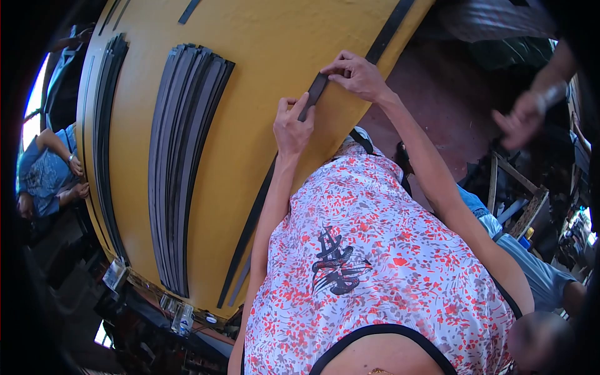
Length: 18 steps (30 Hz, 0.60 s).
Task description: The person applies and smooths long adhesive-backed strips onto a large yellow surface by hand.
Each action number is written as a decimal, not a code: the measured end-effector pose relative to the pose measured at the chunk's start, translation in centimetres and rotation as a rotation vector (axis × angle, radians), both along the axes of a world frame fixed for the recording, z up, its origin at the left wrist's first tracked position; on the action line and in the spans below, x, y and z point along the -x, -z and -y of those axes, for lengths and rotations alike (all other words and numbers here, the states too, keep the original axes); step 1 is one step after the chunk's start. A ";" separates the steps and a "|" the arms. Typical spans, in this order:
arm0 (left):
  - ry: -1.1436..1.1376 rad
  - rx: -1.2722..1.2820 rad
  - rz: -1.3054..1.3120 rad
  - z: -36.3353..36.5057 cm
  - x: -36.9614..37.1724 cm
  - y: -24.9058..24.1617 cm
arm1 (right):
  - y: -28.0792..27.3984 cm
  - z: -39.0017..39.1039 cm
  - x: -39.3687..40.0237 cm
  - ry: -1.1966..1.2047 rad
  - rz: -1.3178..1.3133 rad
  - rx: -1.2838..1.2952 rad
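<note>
My left hand [292,127] pinches a long, dark, flat strip [317,95] between thumb and fingers near the right edge of the yellow table [262,37]. A little farther up, my right hand [357,77] has its fingertips closed on the same strip. Dark strip material shows beyond my right hand and also below my left forearm; whether it is all one piece is hidden by my hands. A thick bundle of dark strips [184,156] lies left of my hands, with a narrower bundle [107,144] farther left.
Short strip pieces [188,11] lie at the table's far end. A co-worker in blue [50,162] has hands at the left edge. At right, another person's blurred hand [524,119] hangs near a wooden frame [531,212]. A clear jar [182,320] stands below the near edge.
</note>
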<state>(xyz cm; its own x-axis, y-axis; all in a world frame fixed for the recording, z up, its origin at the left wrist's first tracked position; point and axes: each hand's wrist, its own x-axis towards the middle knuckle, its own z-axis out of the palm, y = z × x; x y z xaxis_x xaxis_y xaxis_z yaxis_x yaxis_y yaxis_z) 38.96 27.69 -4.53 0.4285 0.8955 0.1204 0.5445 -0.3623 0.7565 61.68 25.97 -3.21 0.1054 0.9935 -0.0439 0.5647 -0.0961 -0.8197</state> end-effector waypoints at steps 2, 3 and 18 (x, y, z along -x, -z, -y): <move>0.001 0.010 0.004 0.0 0.0 0.2 | 0.0 0.0 0.0 0.005 -0.003 0.004; 0.003 -0.002 0.004 -0.1 0.0 0.4 | 0.0 0.0 0.0 0.005 -0.003 0.004; 0.004 -0.024 0.009 -0.1 0.0 0.7 | -0.4 0.1 0.1 0.014 0.037 0.009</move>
<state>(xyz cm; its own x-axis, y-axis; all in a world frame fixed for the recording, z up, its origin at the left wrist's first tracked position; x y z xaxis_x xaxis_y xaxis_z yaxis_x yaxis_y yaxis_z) 38.93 27.79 -5.19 0.4312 0.8904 0.1458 0.5358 -0.3827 0.7526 61.58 25.92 -2.80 0.1208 0.9915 -0.0490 0.5930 -0.1117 -0.7974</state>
